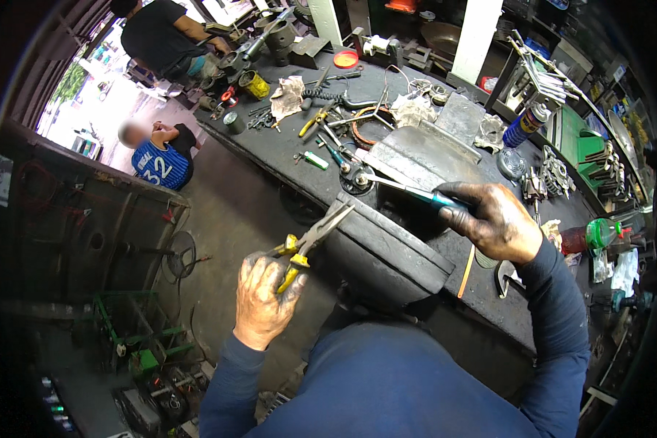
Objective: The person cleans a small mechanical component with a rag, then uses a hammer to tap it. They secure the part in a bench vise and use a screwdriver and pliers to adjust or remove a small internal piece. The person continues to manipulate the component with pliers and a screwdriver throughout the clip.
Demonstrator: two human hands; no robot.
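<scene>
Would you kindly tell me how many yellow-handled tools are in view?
2: the long-nosed pliers in the left hand, and a second yellow-handled tool lying on the cluttered bench. More may be hidden in the clutter.

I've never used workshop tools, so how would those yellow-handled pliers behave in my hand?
The pliers probably feel stiff and somewhat heavy, given their long metal jaws. They would likely hinge rather than bend, since two halves meet at a pivot.

I see daylight flooding the wide opening point(80, 91) at left, grey floor point(230, 193), black workbench point(270, 155), white post point(477, 38).
</scene>
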